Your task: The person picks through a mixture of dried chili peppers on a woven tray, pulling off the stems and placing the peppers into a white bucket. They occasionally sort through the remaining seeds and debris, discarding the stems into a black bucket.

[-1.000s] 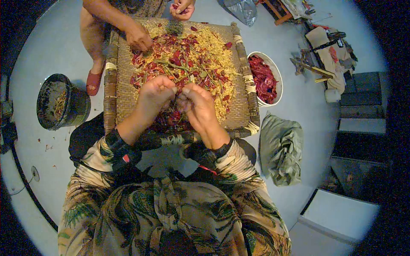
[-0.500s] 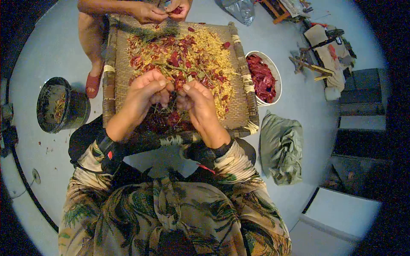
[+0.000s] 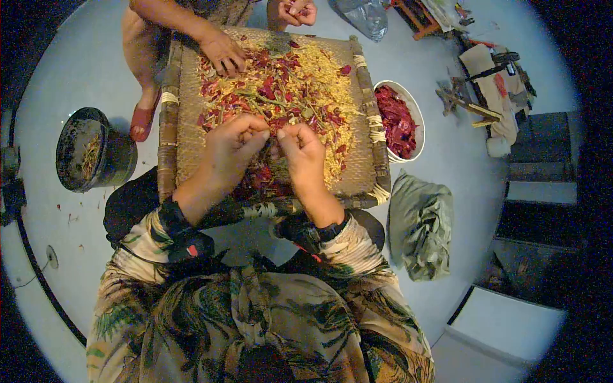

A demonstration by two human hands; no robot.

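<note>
A woven tray [image 3: 182, 137] with a wooden frame lies before me, strewn with yellow seeds [image 3: 332, 76] and dried red chilli pieces [image 3: 268, 86]. Above its near half, my left hand [image 3: 236, 143] is closed in a pinch, fingers curled inward. Close on its right, my right hand [image 3: 301, 148] pinches as well, the two sets of fingertips nearly meeting. Whatever lies between the fingers is too small to name. Green stems [image 3: 262, 99] rest on the heap just beyond my hands.
Across the tray, another person's hand [image 3: 223, 54] reaches onto the heap; their other hand [image 3: 299, 11] holds red pieces. A white bucket [image 3: 420, 137] of red chillies stands right, above a green sack [image 3: 421, 226]. A black bucket [image 3: 118, 159] stands left.
The other person's hands have parted, one coming down onto the heap, the other moving right. My hands stay pinched, the left turned slightly, and the red piece between them no longer shows clearly.
</note>
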